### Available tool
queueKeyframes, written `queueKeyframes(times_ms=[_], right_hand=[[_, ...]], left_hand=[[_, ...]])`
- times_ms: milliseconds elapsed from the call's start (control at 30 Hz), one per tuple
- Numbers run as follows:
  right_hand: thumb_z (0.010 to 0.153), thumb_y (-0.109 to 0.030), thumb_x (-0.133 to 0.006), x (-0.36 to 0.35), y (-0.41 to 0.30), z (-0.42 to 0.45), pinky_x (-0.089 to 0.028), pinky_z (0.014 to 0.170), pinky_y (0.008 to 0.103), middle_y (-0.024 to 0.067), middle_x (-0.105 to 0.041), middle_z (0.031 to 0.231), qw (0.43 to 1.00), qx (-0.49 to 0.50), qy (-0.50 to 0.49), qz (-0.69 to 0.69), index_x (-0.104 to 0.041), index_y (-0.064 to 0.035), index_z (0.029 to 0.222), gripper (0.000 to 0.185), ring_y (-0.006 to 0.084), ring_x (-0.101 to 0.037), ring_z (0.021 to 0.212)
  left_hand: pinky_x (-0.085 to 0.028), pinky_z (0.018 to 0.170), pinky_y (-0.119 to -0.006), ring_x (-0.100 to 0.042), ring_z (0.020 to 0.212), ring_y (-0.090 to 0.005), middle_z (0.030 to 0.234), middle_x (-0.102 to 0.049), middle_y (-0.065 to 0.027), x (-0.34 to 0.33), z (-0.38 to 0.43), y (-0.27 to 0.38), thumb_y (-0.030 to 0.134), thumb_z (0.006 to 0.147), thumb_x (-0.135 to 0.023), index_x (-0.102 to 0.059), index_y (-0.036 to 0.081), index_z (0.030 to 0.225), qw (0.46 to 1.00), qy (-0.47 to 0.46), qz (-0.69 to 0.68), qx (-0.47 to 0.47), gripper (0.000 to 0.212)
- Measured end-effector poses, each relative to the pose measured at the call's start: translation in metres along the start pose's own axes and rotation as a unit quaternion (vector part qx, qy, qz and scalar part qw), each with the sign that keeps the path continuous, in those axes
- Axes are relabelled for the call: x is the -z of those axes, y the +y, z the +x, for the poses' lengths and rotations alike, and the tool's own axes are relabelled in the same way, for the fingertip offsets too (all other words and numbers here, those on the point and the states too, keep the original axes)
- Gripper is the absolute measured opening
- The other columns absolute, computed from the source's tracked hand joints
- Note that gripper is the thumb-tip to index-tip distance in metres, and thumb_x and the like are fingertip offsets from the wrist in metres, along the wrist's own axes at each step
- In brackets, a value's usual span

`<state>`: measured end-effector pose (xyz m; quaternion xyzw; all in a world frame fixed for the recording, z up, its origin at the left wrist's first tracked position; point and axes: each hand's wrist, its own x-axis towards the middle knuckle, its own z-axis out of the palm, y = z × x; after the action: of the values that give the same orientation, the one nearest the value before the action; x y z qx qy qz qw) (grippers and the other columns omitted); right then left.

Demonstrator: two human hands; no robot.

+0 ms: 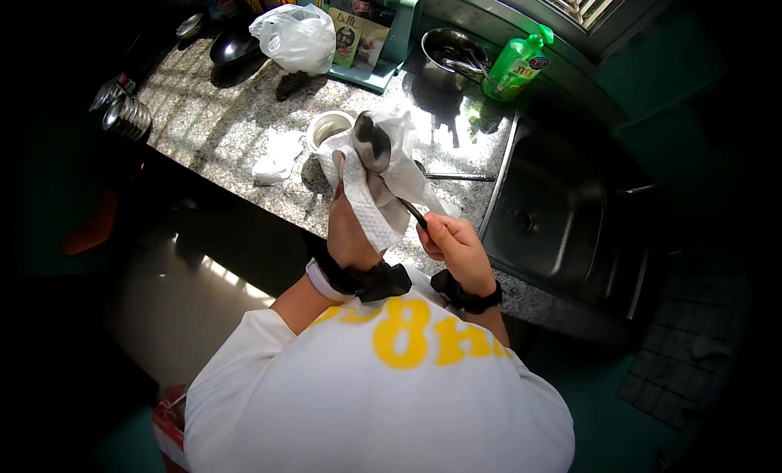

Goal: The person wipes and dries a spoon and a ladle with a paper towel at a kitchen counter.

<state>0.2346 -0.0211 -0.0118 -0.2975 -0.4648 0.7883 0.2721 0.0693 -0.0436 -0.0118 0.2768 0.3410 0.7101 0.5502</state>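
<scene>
My right hand (455, 244) grips the dark handle of a metal spoon (372, 143), whose bowl points away from me over the counter. A white paper towel (366, 210) is draped over my left hand (351, 228) and lies behind and below the spoon's bowl. The towel hides most of the left fingers. Just beyond the towel stands a white ceramic cup (330, 128). A crumpled white tissue (279, 158) rests on the counter left of the cup. Another metal utensil (461, 176) lies to the right, near the sink.
The granite counter (214, 161) borders a sink (544, 210) at right. Behind are a metal pot (452, 76) with utensils, a green pump bottle (516, 66), a pale green rack (382, 76) with packets, a plastic bag (296, 39) and a black bowl (232, 48). Stacked metal items (127, 115) stand at the left edge.
</scene>
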Motion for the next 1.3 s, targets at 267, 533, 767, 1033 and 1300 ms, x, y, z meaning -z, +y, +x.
queueKeyframes(times_ms=[267, 533, 767, 1033, 1300], right_hand=[[0.093, -0.017, -0.044, 0.007, 0.004, 0.005, -0.025, 0.047, 0.0183, -0.0051, -0.047, 0.069, 0.995, 0.008, 0.014, 0.096, -0.054, -0.0026, 0.096, 0.018, 0.0009, -0.033, 0.054], [0.094, -0.022, -0.046, -0.019, -0.003, 0.015, -0.029, 0.043, 0.0175, -0.0048, -0.048, 0.069, 0.966, -0.030, 0.215, 0.141, -0.052, -0.0060, 0.093, 0.017, 0.0007, -0.038, 0.053], [0.097, -0.026, -0.037, 0.004, -0.001, 0.018, -0.022, 0.039, 0.0205, -0.0042, -0.034, 0.054, 0.977, 0.030, 0.107, 0.180, -0.047, -0.0045, 0.076, 0.031, 0.0052, -0.027, 0.043], [0.088, -0.009, -0.044, 0.042, -0.026, 0.024, -0.022, 0.040, 0.0181, -0.0056, -0.037, 0.051, 0.981, 0.107, 0.160, -0.036, -0.057, 0.0006, 0.086, 0.017, 0.0017, -0.028, 0.043], [0.094, -0.023, -0.039, 0.027, -0.013, 0.084, -0.025, 0.035, 0.0209, -0.0023, -0.041, 0.047, 0.987, 0.011, -0.022, -0.160, -0.053, -0.0029, 0.072, 0.032, 0.0044, -0.032, 0.038]], left_hand=[[-0.045, 0.075, -0.027, -0.057, 0.083, -0.0138, 0.092, -0.060, -0.0040, -0.024, -0.001, -0.015, 0.003, 0.087, -0.053, -0.055, 0.002, 0.101, 0.994, 0.071, 0.078, -0.038, 0.015], [-0.047, 0.065, -0.027, -0.061, 0.072, -0.0130, 0.080, -0.065, -0.0070, -0.022, 0.004, -0.023, 0.005, 0.079, -0.062, -0.063, -0.002, 0.091, 0.960, -0.002, 0.273, -0.061, 0.014], [-0.044, 0.075, -0.026, -0.057, 0.087, -0.0122, 0.094, -0.062, -0.0063, -0.004, 0.004, -0.024, 0.003, 0.083, -0.057, -0.060, 0.000, 0.098, 0.953, -0.041, 0.300, -0.030, 0.016], [-0.043, 0.090, -0.030, -0.053, 0.104, -0.0169, 0.114, -0.055, -0.0065, 0.046, 0.005, -0.002, 0.002, 0.087, -0.053, -0.045, 0.002, 0.123, 0.969, -0.111, 0.205, 0.087, 0.037], [-0.042, 0.086, -0.027, -0.051, 0.101, -0.0115, 0.115, -0.056, -0.0046, 0.054, -0.018, 0.050, 0.007, 0.083, -0.060, -0.048, 0.001, 0.122, 0.935, -0.127, 0.273, 0.186, 0.040]])
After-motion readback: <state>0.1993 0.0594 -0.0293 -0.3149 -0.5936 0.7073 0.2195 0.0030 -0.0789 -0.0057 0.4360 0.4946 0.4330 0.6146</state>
